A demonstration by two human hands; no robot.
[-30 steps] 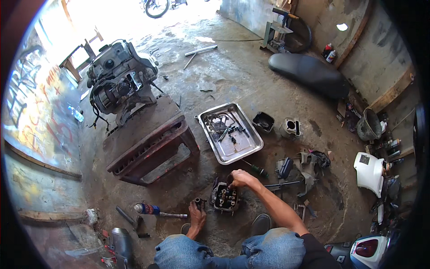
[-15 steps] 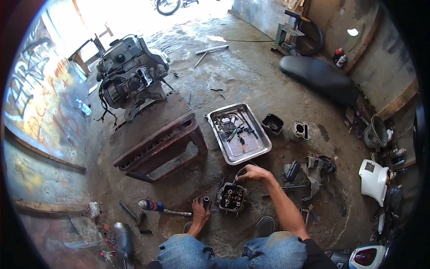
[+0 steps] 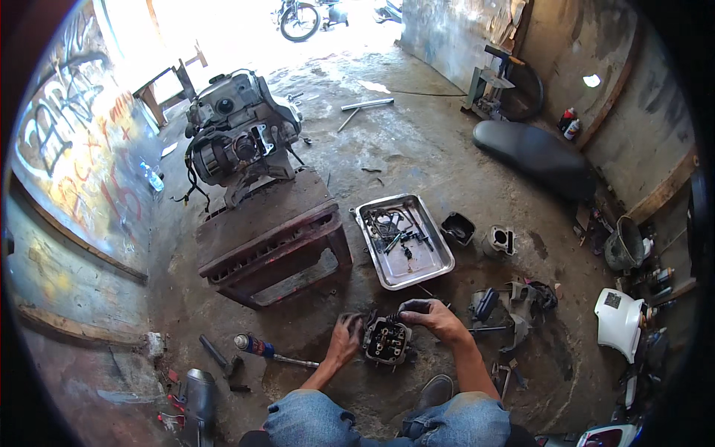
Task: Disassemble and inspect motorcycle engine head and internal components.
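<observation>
A dark engine cylinder head [image 3: 388, 341] lies on the floor in front of my feet, its open top facing up, with small light parts inside. My right hand [image 3: 432, 316] comes over its far right edge, thumb and fingers pinched on a small dark part that looks ribbed, too small to name surely. My left hand [image 3: 345, 337] is beside the head's left side, fingers curled and darkened; what they hold, if anything, is hidden. A blue spray can [image 3: 255, 345] and a metal bar [image 3: 296, 361] lie left of that hand.
A metal tray [image 3: 412, 281] of small parts lies beyond the head, near a cylinder block [image 3: 500, 240]. An engine [image 3: 242, 134] rests on an upturned crate [image 3: 272, 257]. A black seat [image 3: 532, 153], white panel [image 3: 622, 322] and bucket [image 3: 624, 244] line the right side.
My left hand has risen from the floor toward the cylinder head, and the dark socket-like piece by it no longer shows. My right hand stays pinched over the head. The view has shifted.
</observation>
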